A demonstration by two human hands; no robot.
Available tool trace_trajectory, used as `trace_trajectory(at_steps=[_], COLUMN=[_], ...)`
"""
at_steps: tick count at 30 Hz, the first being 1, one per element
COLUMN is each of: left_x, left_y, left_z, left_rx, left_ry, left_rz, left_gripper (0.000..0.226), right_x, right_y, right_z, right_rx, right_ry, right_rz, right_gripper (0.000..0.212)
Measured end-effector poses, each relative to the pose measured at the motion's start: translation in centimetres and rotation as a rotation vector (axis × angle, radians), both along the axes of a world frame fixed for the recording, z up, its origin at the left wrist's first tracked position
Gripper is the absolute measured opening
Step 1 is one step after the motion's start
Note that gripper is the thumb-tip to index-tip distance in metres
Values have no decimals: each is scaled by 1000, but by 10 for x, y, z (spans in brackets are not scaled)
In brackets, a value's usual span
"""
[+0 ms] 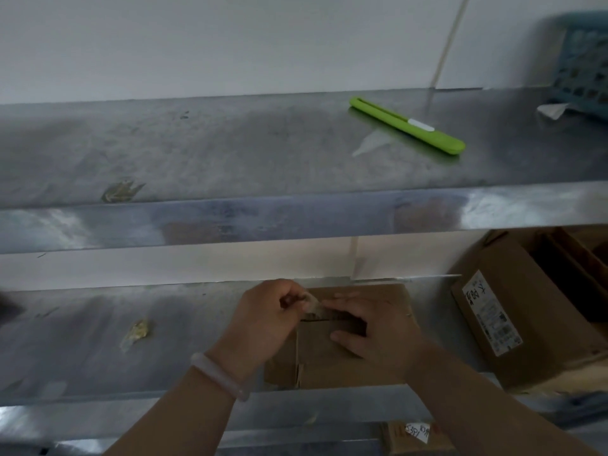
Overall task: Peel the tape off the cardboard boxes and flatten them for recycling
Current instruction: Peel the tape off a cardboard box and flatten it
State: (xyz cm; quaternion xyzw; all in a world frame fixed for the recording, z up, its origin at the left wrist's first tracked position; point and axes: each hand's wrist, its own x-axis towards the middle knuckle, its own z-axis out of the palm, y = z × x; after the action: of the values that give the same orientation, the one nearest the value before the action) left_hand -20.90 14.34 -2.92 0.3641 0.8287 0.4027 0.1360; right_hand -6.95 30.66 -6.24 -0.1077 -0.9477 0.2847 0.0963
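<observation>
brown box | L hand pinches tape (crumpled) | R hand seems gripping box

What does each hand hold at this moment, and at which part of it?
The left hand pinches the loose end of the tape strip. The right hand grips the cardboard box at its top edge, thumb on the near face.

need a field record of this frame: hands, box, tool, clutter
cardboard box: lies on lower shelf, near flat
left hand: pinches tape strip at the box's fold
right hand: grips box edge, thumb below
green cutter: upper shelf, untouched
labelled box: lower shelf, right of hands
tape scrap: lower shelf, left of hands
blue basket: upper shelf, far right
</observation>
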Motion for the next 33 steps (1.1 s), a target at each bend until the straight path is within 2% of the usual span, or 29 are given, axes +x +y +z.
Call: trace_trajectory(at_steps=[4,7,9,11,13,15,19,23,26,30,33], left_x=[2,10,14,16,19,22,26,30,31,27,26], left_y=[12,23,27,29,30,30,34,36,38,32,29], left_z=[1,-5,-10,-15,-19,-23,-27,-29,-30,-34,-37], left_rx=[55,90,149,192,208,186,135,145,132,44,-55], left_ry=[-145,-213,-318,-367,-394,-333,-161,-166,-174,-57,225], left_rz=[-2,-9,9,44,40,23,24,-21,-80,-141,-234], left_gripper=[7,10,11,17,31,37,26,20,24,52,44], right_x=[-2,-2,-1,-1,-1,-1,-1,-1,-1,3,7], right_y=[1,3,3,4,4,2,2,4,3,6,9], right_z=[0,6,10,12,13,12,6,6,3,5,10], right_rx=[-78,-298,-406,-436,-473,-505,-465,-305,-225,-377,-514], right_ry=[4,82,150,213,238,237,213,154,197,336,448], right_rz=[-34,-97,-143,-182,-205,-217,-219,-173,-263,-514,-714], right_gripper=[41,21,21,21,8,15,14,7,7,19,18])
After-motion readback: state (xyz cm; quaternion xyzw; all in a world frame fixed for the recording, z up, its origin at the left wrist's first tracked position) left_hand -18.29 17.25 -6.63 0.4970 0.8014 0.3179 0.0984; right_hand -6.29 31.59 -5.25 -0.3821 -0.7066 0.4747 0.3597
